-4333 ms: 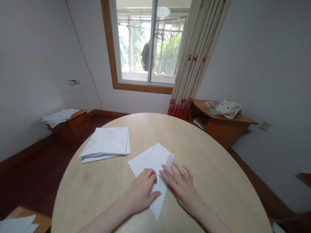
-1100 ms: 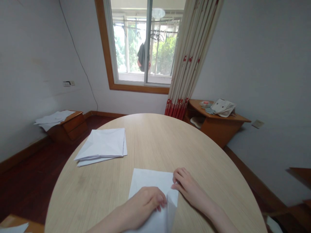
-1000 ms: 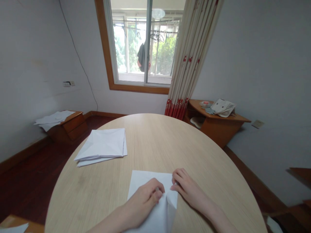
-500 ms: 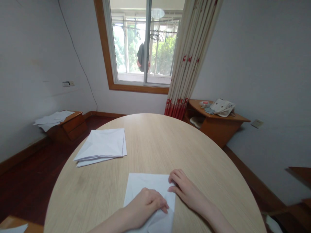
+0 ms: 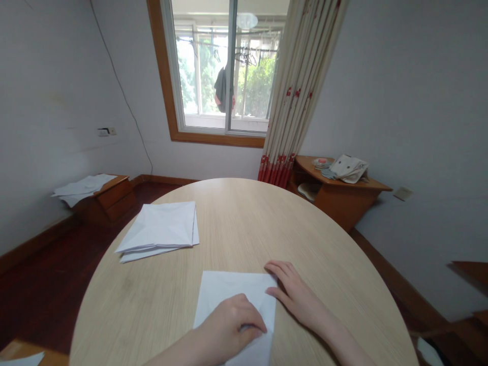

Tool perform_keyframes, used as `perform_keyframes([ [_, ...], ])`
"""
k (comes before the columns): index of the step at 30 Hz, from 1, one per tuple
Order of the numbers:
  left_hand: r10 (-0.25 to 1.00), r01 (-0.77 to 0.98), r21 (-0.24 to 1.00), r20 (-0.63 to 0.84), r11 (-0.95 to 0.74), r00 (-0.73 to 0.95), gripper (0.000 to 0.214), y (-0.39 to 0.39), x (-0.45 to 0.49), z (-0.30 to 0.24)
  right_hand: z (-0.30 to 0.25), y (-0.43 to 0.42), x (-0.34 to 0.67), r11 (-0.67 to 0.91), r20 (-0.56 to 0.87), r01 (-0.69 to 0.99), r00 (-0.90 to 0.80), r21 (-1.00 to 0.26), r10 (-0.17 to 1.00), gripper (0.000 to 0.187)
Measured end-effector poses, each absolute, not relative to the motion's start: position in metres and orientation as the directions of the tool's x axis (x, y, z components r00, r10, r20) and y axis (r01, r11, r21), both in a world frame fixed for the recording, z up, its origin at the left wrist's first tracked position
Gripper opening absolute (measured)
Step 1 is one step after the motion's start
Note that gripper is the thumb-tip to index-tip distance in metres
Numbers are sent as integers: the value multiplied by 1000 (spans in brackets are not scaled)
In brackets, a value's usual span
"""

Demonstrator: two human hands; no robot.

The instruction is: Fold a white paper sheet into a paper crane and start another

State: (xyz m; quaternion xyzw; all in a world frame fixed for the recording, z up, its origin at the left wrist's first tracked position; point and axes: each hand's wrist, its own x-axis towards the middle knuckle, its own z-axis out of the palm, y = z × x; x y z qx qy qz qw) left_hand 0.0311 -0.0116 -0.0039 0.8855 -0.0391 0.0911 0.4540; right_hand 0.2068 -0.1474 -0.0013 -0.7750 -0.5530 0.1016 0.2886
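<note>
The fingers of the left hand (image 5: 229, 335) curl over the lower part of a white paper sheet (image 5: 229, 295), their tips bearing down near its right edge; they are bent and pressing, though whether they pinch a fold cannot be told from this view. The right hand (image 5: 297, 297) lies open, its fingers (image 5: 280, 272) extended and slightly spread on the wood, with the tips just beside or barely touching the sheet's right edge, gripping nothing. The sheet lies flat near the front rim of a round light-wood table (image 5: 305, 239), with its lower end running out of view and partly hidden by the left hand. Farther left on the tabletop sits a stack of folded white paper (image 5: 158, 226), well apart from both hands. Beyond the table, a low wooden drawer unit (image 5: 107, 195) by the left wall carries loose white sheets (image 5: 82, 185). On the right, a curved wooden corner shelf (image 5: 339, 195) holds a pale cloth bag (image 5: 348, 169) and a small round dish (image 5: 322, 161); the marks on the bag are too small to read. A beige curtain (image 5: 293, 91) with red flowers and a red hem hangs beside a wood-framed window (image 5: 224, 66), and a dark garment (image 5: 220, 91) hangs outside the glass.
</note>
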Motion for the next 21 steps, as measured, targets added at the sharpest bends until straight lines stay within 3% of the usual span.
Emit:
perform_keyframes([
  [5,-83,-259,684,279,-682,957,21,-11,30,0,-6,-152,217,-286,203,818,431,-500,879,32],
  [11,-197,-344,614,297,-710,934,36,-8,30,-5,-1,-152,215,-388,238,810,521,-439,819,12],
  [21,-228,-337,514,263,-789,937,33,-10,27,4,-6,-148,208,-412,162,783,534,-465,830,15],
])
